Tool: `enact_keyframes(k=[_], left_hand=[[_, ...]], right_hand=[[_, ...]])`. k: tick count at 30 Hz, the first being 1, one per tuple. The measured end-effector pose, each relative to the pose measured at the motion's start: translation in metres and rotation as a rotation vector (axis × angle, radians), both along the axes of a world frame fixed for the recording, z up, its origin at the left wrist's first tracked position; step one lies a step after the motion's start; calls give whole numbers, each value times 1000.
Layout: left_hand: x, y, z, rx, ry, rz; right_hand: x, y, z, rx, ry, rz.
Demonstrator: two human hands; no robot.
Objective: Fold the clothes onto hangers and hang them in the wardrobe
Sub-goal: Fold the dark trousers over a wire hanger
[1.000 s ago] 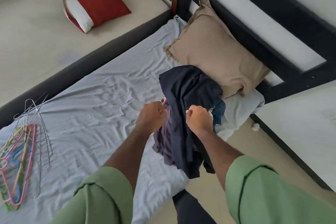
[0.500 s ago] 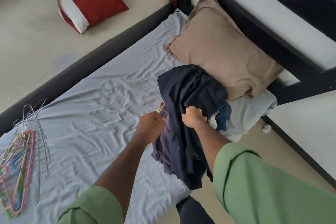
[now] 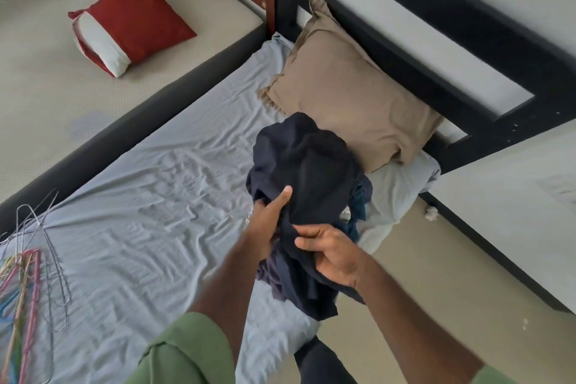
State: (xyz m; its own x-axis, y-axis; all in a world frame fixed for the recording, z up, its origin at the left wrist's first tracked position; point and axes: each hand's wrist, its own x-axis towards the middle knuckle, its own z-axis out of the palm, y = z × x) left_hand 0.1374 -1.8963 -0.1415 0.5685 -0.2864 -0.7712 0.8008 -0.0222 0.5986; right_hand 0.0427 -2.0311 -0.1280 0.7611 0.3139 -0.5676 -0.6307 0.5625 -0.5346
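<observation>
A crumpled dark navy garment (image 3: 307,171) is bunched over the near edge of the bed, part of it hanging down. My left hand (image 3: 269,224) grips its left side, thumb laid on top of the cloth. My right hand (image 3: 332,254) holds the lower part from the right, fingers curled round a fold. Other clothes (image 3: 361,206), blue and light, peek out under the navy one. A heap of wire and coloured plastic hangers (image 3: 28,271) lies on the sheet at the far left.
The bed has a wrinkled grey sheet (image 3: 149,215) and a tan pillow (image 3: 349,103) against the black headboard (image 3: 452,50). A red and white cushion (image 3: 131,23) lies on the neighbouring mattress. Beige floor (image 3: 452,284) runs along the right.
Both hands were fists pulling the navy garment; now they have shifted their hold, the left thumb up on the cloth, the right hand lower and turned palm up. The garment is more bunched.
</observation>
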Motion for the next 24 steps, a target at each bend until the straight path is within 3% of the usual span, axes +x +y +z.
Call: enact_keyframes(k=[3, 5, 8, 10, 13, 16, 20, 24], left_hand=[[-19, -3, 6, 147, -21, 59], [-28, 2, 16, 89, 18, 88], [-38, 21, 41, -97, 51, 122], [-50, 37, 59, -189, 49, 22], [-68, 63, 73, -249, 37, -203], [-72, 96, 70, -48, -26, -356], [-69, 140, 64, 381, 29, -337], [-63, 153, 67, 363, 49, -197]], right_hand=[[-30, 19, -2, -142, 24, 15], [-40, 19, -1, -232, 181, -268], [-42, 15, -5, -186, 416, -737], [-33, 18, 3, -61, 423, -801], [-15, 28, 21, 41, 329, -774], [-4, 29, 44, -136, 321, -656], [-7, 27, 80, -152, 157, -473], [-10, 36, 113, -268, 26, -123]])
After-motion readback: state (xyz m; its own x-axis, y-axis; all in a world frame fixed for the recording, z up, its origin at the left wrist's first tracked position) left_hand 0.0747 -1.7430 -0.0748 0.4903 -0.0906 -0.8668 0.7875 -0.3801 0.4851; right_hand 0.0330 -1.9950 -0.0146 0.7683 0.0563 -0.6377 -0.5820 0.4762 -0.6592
